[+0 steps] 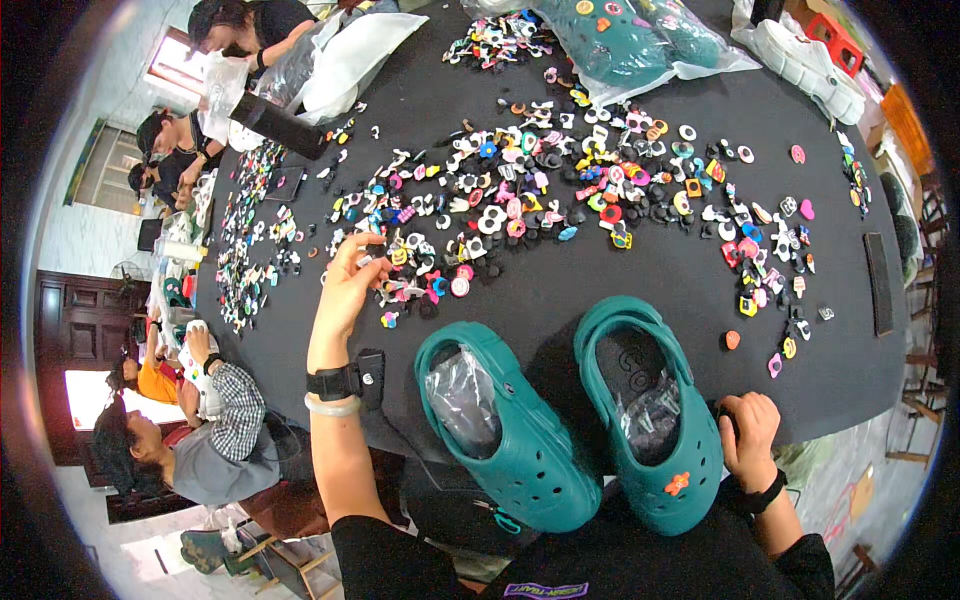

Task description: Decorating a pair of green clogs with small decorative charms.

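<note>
Two teal clogs (500,420) (655,400) lie side by side at the near table edge, with clear plastic stuffing inside. An orange charm (679,484) sits on the right clog's toe. Fingertips of my left hand (345,290) pinch a small whitish shoe charm (364,260) at the left end of a spread of loose shoe charms (490,220). My right hand (752,432) rests curled at the table edge beside the right clog. Something dark shows at its fingers, too small to make out.
Bagged teal clogs (640,45) lie at the far side, near white clogs (815,75). A black bar (878,283) is at the right. A black box with a cable (370,378) is beside my left wrist. Co-workers (215,430) sit along the left side.
</note>
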The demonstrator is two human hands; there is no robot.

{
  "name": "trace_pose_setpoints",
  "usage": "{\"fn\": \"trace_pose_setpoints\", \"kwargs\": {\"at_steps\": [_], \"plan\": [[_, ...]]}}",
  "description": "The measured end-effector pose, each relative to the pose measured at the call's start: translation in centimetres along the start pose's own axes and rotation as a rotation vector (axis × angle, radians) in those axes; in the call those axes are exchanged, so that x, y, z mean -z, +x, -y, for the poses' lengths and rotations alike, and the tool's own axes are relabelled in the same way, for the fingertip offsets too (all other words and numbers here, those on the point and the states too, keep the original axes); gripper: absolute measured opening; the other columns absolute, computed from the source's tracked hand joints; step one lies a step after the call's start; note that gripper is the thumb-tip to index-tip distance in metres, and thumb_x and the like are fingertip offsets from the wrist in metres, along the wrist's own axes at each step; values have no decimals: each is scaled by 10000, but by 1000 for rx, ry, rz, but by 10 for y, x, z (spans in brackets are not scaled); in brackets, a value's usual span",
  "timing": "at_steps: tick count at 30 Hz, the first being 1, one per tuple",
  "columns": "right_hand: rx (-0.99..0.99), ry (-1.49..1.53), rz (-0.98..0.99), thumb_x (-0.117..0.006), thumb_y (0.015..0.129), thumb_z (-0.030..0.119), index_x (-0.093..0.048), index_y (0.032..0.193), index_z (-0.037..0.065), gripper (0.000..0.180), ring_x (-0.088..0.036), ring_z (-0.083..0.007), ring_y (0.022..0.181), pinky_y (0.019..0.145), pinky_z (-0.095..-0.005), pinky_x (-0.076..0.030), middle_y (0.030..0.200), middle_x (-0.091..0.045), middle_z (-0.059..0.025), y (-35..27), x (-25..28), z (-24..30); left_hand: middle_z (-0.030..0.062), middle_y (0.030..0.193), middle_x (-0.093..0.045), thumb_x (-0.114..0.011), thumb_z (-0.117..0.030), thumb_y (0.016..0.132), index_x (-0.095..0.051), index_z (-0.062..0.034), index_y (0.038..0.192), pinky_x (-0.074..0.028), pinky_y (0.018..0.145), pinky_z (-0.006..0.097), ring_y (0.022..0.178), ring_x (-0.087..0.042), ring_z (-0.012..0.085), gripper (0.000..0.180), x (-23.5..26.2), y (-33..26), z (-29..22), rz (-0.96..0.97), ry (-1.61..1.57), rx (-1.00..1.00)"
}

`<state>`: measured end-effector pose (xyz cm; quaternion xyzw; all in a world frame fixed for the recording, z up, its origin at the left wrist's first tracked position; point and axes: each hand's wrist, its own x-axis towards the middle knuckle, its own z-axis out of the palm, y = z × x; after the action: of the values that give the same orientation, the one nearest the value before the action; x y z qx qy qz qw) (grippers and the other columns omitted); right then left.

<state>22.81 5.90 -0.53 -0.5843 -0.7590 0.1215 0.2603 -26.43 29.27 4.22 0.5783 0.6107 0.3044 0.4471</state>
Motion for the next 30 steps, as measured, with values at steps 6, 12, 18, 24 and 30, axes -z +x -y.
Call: {"fn": "trace_pose_setpoints", "kwargs": {"at_steps": [6,12,18,24,30], "plan": [[12,13,-12,-614,721,105,-578,870,26,172,-500,-311,634,589,-402,-380,709,-521,-126,0,-1,0,75,1097,-621,-514,65,833,-486,-95,1313,-463,748,240,850,-558,109,507,2,0,11,-37,164,-84],[16,3,-4,-611,722,94,-584,872,23,169,-501,-312,638,595,-402,-381,716,-525,-129,0,0,1,86,1226,-569,-475,145,775,-493,-64,1303,-451,933,325,1091,-561,209,569,7,-2,20,-59,46,-232],[36,-15,-40,-612,728,93,-591,884,20,174,-507,-313,660,618,-407,-387,723,-523,-133,-1,-3,1,101,1059,-643,-711,-115,768,-646,-55,1091,-450,881,332,1017,-590,227,335,0,5,22,-138,710,-431],[26,19,-20,-616,732,80,-598,884,34,159,-521,-301,647,598,-400,-397,718,-540,-110,2,0,2,102,826,-642,-718,-82,724,-661,-19,844,-479,713,351,762,-604,256,147,-6,8,18,-132,684,-331],[52,14,-63,-624,731,78,-598,880,38,156,-524,-299,641,594,-394,-402,706,-537,-109,2,-2,2,96,1050,-650,-671,-62,777,-659,-70,1069,-481,812,309,929,-613,203,292,2,13,15,-212,797,-454]]}}
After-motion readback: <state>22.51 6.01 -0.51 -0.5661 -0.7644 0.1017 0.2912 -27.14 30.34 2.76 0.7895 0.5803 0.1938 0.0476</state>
